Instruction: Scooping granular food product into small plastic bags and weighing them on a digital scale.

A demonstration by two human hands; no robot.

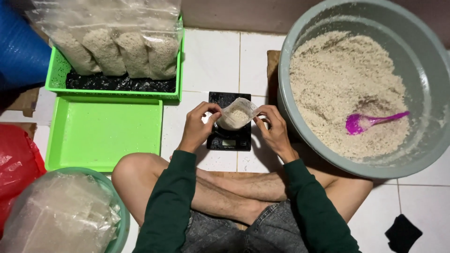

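Head view showed the left hand (197,125) and the right hand (274,129) each pinching one side of a small clear pouch (236,114), partly filled with pale grain, held between them just above a black scale (228,122) on the tiled floor (211,58). Right of the hands stood a large grey basin (422,75) full of the same grain, a purple scoop (372,122) lying in it. To the left lay an empty green tray (101,133); beyond it, a green crate (58,77) held filled bags (117,49). Near the left knee sat a bowl (123,220) of empty plastic pouches (61,215).
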